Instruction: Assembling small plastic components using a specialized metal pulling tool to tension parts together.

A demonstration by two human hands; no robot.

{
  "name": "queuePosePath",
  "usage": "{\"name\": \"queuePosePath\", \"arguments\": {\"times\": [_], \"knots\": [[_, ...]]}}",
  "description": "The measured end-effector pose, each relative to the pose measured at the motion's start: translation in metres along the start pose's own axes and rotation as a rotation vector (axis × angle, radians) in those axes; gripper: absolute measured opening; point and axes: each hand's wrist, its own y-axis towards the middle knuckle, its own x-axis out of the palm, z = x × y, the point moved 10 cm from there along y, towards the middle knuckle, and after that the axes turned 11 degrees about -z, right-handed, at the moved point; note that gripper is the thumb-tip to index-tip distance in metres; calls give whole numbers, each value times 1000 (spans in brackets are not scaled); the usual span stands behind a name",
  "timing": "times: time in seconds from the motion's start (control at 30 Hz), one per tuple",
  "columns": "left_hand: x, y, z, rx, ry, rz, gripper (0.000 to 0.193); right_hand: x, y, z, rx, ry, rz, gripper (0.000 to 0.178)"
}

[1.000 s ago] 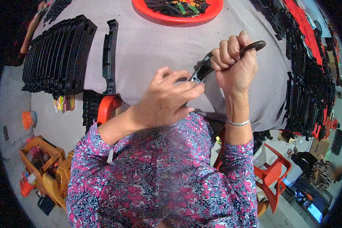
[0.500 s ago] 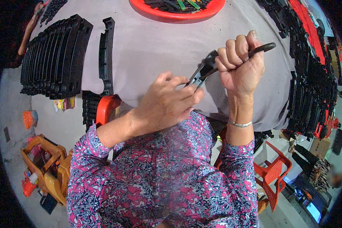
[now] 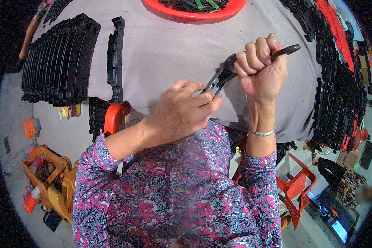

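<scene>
My right hand (image 3: pixel 260 70) is closed in a fist around a black-handled hand tool (image 3: pixel 288 50) that resembles pliers. One rounded handle end sticks out past the thumb. Grey metal (image 3: pixel 215 84) at the tool's other end points down-left to my left hand (image 3: pixel 186 105). The fingers of that hand are bent and pinched together at the metal tip; what they hold is hidden behind them. Left of both hands, a single long black plastic strip (image 3: pixel 115 58) lies on the cloth-covered table (image 3: pixel 165 45), beside a row of similar black strips (image 3: pixel 62 62).
A red basin (image 3: pixel 194 17) with black pieces and green strips stands at the far edge. Black parts (image 3: pixel 339 103) are heaped along the right. A red stool (image 3: pixel 115 118), wooden chair (image 3: pixel 49 177) and red chair (image 3: pixel 297 186) stand below. Another person's arm (image 3: pixel 29 35) shows far left.
Both hands keep nearly the same pose; the left fingers have closed slightly at the metal tip. At the far right, another person has shifted a little.
</scene>
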Motion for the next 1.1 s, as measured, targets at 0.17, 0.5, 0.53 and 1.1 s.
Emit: {"name": "queuePosePath", "arguments": {"times": [0.17, 0.5, 0.53, 1.1], "knots": [[5, -1, 5, -22, 51, -54, 55, -2, -2, 0, -13, -30, 3, 41], [1, 5, 7, -9, 40, -4, 52, -9, -4, 10, 30, 19, 74, 40], [1, 6, 7, -3, 34, -7, 50, -8, -5, 9, 2, -9, 76, 41], [9, 8, 0, -90, 18, -131, 50, -28, -10, -72, -28, -316, 292, 30]]}}
